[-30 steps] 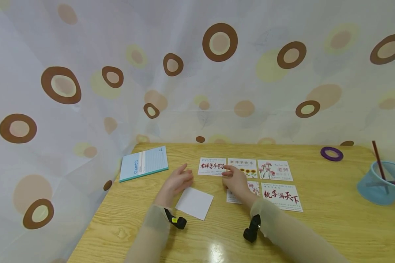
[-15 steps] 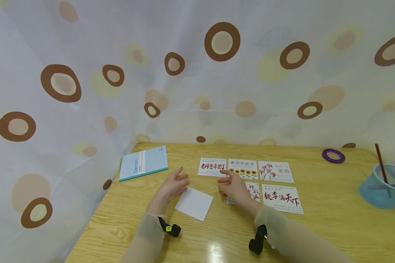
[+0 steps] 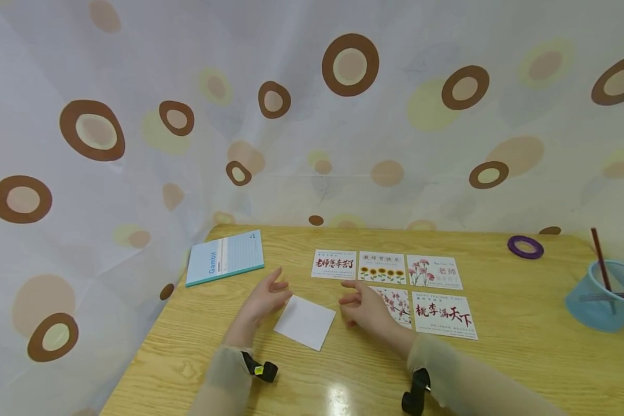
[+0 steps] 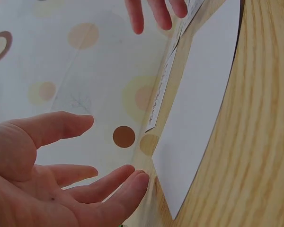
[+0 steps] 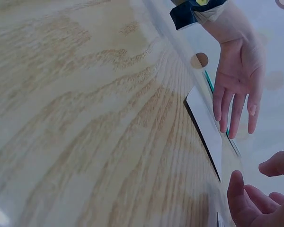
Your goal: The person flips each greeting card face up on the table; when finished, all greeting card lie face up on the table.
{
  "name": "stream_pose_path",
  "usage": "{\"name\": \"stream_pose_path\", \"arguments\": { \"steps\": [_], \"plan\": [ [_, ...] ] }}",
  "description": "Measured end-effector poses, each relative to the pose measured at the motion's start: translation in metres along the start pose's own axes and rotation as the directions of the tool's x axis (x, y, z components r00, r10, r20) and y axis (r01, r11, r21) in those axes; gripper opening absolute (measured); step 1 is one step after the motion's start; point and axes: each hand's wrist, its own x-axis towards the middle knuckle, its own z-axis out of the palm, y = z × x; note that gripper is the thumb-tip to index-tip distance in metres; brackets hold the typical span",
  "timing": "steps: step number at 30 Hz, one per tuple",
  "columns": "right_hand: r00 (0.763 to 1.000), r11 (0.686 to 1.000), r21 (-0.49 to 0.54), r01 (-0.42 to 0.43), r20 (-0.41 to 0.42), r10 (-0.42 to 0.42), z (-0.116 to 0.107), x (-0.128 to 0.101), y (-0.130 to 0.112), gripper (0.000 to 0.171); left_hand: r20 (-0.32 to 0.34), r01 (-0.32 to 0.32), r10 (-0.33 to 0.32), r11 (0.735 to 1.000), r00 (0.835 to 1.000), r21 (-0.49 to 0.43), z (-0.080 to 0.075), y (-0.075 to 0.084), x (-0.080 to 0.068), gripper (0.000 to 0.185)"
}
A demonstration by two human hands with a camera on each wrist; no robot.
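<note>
A blank white card (image 3: 305, 322) lies turned at an angle on the wooden table, between my two hands. Just left of it is my left hand (image 3: 262, 300), fingers relaxed and holding nothing; the left wrist view shows its fingertips (image 4: 141, 180) close to the corner of the white card (image 4: 199, 99). On the other side my right hand (image 3: 366, 309) hovers with loosely bent, parted fingers, also holding nothing. It partly covers a card with red blossoms (image 3: 395, 304). Beside that lies a card with large red lettering (image 3: 444, 315).
Behind are a red-lettered card (image 3: 334, 264), a sunflower card (image 3: 382, 267) and a carnation card (image 3: 434, 271) in a row. A blue notebook (image 3: 226, 258) lies at the back left. To the right are a purple ring (image 3: 525, 247) and a light blue cup (image 3: 593, 300) with sticks.
Both hands have drawn back toward the person, the left also moving left. The sunflower card, partly covered by the right hand before, now shows fully. The white card stays in place.
</note>
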Motion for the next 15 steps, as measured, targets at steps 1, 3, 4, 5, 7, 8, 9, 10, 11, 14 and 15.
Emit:
{"name": "stream_pose_path", "arguments": {
  "steps": [1, 3, 4, 5, 7, 8, 9, 10, 11, 14, 15],
  "plan": [
    [1.000, 1.000, 0.004, -0.003, 0.005, 0.003, 0.000, -0.001, 0.001, 0.061, 0.003, 0.001, -0.001, 1.000, 1.000, 0.007, -0.001, 0.000, -0.001, 0.074],
    [1.000, 1.000, 0.008, -0.009, 0.014, 0.008, -0.001, -0.004, 0.001, 0.060, 0.010, 0.003, -0.003, 1.000, 1.000, 0.013, -0.003, 0.000, -0.004, 0.074],
    [1.000, 1.000, 0.010, -0.012, 0.021, 0.012, -0.001, -0.005, 0.002, 0.060, 0.013, 0.004, -0.005, 1.000, 1.000, 0.020, -0.005, 0.000, -0.005, 0.074],
    [1.000, 1.000, 0.014, -0.015, 0.028, 0.015, -0.001, -0.007, 0.001, 0.060, 0.017, 0.004, -0.005, 1.000, 1.000, 0.025, -0.006, -0.001, -0.006, 0.074],
    [0.998, 0.999, 0.023, -0.024, 0.051, 0.022, -0.001, -0.010, 0.001, 0.059, 0.021, 0.008, -0.009, 0.999, 1.000, 0.037, -0.009, -0.001, -0.007, 0.074],
    [0.997, 0.999, 0.028, -0.026, 0.066, 0.024, -0.001, -0.011, 0.001, 0.060, 0.022, 0.010, -0.011, 0.999, 1.000, 0.043, -0.010, -0.002, -0.007, 0.074],
    [0.996, 0.999, 0.033, -0.031, 0.083, 0.028, -0.001, -0.013, 0.001, 0.060, 0.022, 0.015, -0.017, 0.999, 1.000, 0.046, -0.011, -0.002, -0.008, 0.074],
    [0.994, 0.999, 0.041, -0.034, 0.102, 0.029, -0.001, -0.014, 0.001, 0.060, 0.023, 0.020, -0.021, 0.999, 1.000, 0.048, -0.012, -0.002, -0.008, 0.074],
    [0.993, 0.998, 0.048, -0.035, 0.118, 0.030, -0.001, -0.016, 0.001, 0.060, 0.022, 0.025, -0.026, 0.999, 0.999, 0.048, -0.013, -0.002, -0.009, 0.073],
    [0.987, 0.997, 0.066, -0.043, 0.158, 0.032, 0.000, -0.020, 0.002, 0.061, 0.024, 0.039, -0.040, 0.998, 0.999, 0.045, -0.013, -0.003, -0.010, 0.073],
    [0.985, 0.996, 0.073, -0.048, 0.169, 0.036, 0.000, -0.022, 0.001, 0.061, 0.026, 0.047, -0.048, 0.998, 0.999, 0.038, -0.013, -0.003, -0.010, 0.073]
  ]
}}
